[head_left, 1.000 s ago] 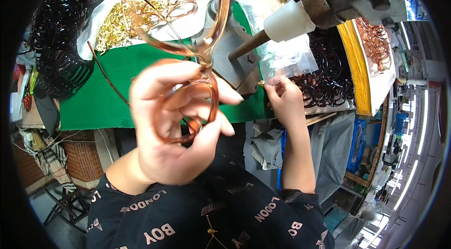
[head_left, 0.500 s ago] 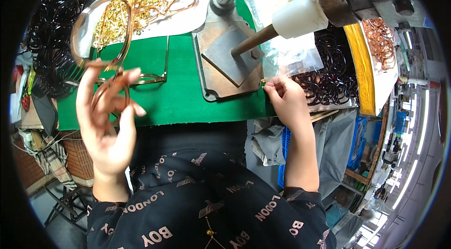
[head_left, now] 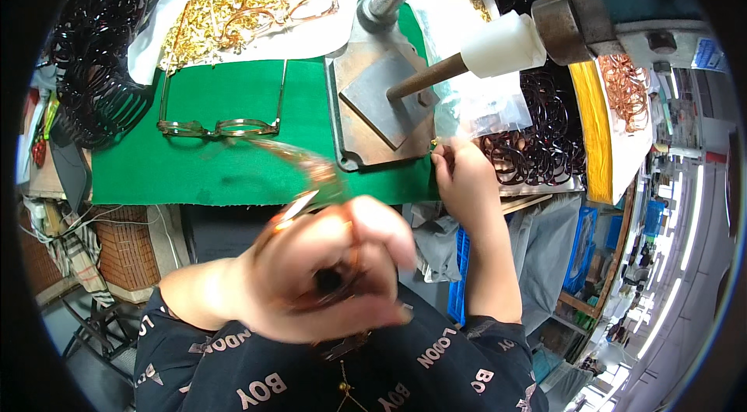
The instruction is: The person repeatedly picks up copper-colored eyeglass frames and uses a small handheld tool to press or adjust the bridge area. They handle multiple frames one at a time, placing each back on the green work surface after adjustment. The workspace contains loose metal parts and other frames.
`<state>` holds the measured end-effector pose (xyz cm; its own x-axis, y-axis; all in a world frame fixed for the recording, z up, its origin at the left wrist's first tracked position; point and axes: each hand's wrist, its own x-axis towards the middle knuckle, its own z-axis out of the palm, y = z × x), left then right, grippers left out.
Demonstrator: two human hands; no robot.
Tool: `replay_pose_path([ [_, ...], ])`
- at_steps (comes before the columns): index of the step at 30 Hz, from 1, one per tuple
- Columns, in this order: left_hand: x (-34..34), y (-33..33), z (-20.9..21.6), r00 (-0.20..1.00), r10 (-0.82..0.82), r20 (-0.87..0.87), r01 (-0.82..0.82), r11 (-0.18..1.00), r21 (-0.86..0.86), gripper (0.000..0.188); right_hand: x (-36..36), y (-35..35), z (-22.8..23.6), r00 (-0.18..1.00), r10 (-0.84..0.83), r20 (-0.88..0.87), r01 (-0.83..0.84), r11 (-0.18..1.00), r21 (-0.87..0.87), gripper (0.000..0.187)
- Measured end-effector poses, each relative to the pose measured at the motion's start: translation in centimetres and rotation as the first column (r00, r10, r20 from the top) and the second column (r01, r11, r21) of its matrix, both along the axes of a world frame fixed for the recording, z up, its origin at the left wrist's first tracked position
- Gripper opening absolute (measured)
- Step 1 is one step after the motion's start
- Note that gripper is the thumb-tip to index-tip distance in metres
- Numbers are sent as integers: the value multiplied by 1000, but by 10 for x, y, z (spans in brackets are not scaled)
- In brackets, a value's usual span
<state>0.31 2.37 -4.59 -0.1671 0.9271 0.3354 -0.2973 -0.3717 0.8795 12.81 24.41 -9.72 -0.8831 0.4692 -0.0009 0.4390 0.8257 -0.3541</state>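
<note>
In front of my chest, my left hand [head_left: 334,260] is closed round an amber-brown eyeglass frame [head_left: 307,171], both smeared by motion. Part of the frame juts out above the fingers over the cloth; the rest is hidden in the hand. By the right edge of the metal press base [head_left: 352,140], my right hand [head_left: 469,175] pinches a tiny gold-coloured piece [head_left: 434,145] between thumb and finger. A pair of eyeglasses [head_left: 247,129] lies on the green cloth [head_left: 202,178], its temples pointing away from me.
Gold-coloured small parts [head_left: 204,19] are heaped on white sheeting, with clear amber frames [head_left: 311,9] beside them. Black frames [head_left: 101,85] pile at the left, dark brown ones [head_left: 537,140] at the right. The press's rod and white sleeve [head_left: 502,45] overhang the base.
My left hand has swung right and toward my body with the eyeglass frame, uncovering the pair on the cloth. My right hand stays at the press base, its pinch kept.
</note>
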Motion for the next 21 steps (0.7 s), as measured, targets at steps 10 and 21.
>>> replay_pose_path([
  [10, 32, 27, -17, 999, 36, -1, -33, 908, -419, 16, -9, -59, 86, 942, -213, -258, -5, 761, -649, 6],
  [21, 33, 29, -36, 803, 292, -520, -446, 873, -199, 25, -29, -83, 103, 954, -153, -257, -22, 821, -571, 7],
])
